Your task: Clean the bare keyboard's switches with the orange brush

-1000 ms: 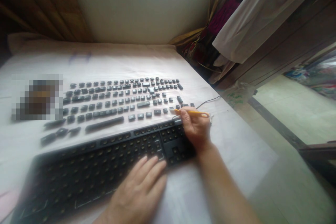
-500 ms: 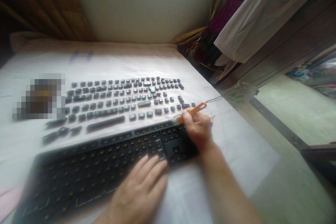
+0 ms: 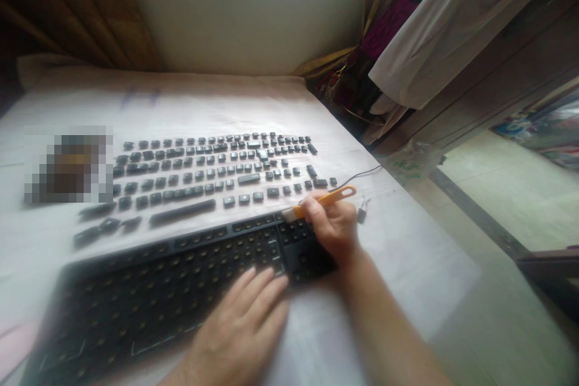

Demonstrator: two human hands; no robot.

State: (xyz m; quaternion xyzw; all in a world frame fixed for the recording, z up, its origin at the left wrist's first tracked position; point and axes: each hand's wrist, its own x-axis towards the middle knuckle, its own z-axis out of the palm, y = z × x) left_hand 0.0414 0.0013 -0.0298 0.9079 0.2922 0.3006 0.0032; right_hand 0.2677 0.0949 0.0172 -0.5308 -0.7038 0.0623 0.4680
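A black keyboard [image 3: 181, 280] with its keycaps off lies along the near side of the white cloth. My left hand [image 3: 244, 319] rests flat on its near edge, fingers stretched out over the bare key posts. My right hand [image 3: 332, 223] grips a brush [image 3: 332, 196] with an orange handle and pale bristles. The bristle end touches or hovers just over the keyboard's far edge, towards its right part; which of the two I cannot tell. Beyond the keyboard, loose black keycaps [image 3: 248, 179] are laid out in rows, with the long space bar [image 3: 183, 213] nearest.
A blurred-out item [image 3: 70, 166] lies left of the keycaps. From behind my right hand a thin black cable [image 3: 362, 174] runs to the cloth's right edge, and a small dark plug [image 3: 362, 215] lies beside that hand. Curtains and hanging cloth [image 3: 420, 30] border the bed-like surface.
My right hand has moved the brush a little to the left along the keyboard's far edge, uncovering the small plug. My left hand has stayed in place.
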